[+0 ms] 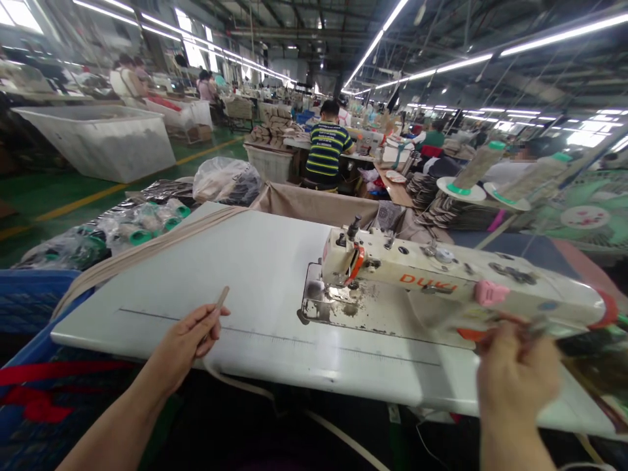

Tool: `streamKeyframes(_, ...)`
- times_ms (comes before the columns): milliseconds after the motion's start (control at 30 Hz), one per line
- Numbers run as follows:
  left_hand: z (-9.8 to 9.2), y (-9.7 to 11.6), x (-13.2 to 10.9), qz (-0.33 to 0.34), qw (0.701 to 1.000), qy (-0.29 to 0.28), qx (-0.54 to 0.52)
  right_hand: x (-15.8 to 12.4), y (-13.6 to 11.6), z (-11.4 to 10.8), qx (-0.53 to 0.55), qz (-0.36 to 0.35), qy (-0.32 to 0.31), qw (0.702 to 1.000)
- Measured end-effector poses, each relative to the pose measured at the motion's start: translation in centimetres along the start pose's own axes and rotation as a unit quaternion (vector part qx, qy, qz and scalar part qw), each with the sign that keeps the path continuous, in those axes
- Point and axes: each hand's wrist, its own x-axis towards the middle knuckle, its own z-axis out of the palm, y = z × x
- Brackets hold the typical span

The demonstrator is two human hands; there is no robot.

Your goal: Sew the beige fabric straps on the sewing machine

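My left hand (189,337) rests at the near edge of the white sewing table (255,275), fingers pinched on the end of a narrow beige strap (222,297) that sticks up past my thumb. The strap trails down under the table edge. My right hand (517,373) is raised at the right in front of the cream sewing machine (441,275); its fingers are closed on something blurred I cannot make out. The needle area and plate (333,301) lie between my hands.
A long beige band (147,245) runs along the table's left edge. Bagged green-capped thread cones (142,226) and a blue crate (29,294) stand on the left. Thread cones (478,167) stand at the right. A person in a striped shirt (326,150) sits ahead.
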Motion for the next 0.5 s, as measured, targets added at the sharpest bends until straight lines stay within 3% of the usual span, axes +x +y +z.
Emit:
streamKeyframes(100, -0.3, 0.7, 1.5, 0.007, 0.999, 0.006, -0.048, -8.0, -4.7, 4.0, 0.017, -0.002, -0.239, 0.971)
streamKeyframes(167, -0.4, 0.7, 2.2, 0.007, 0.997, 0.007, -0.072, -10.8, -6.9, 6.3, -0.006, 0.002, -0.350, 0.937)
streamKeyframes(367, -1.8, -0.2, 2.3, 0.005, 0.992, 0.000, -0.129, -11.5, -11.7, 9.9, -0.112, -0.026, -0.479, 0.870)
streamKeyframes(500, -2.6, -0.7, 2.1, -0.010, 0.987, -0.008, -0.158, -10.9, -13.8, 11.0, -0.194, -0.038, -0.515, 0.834)
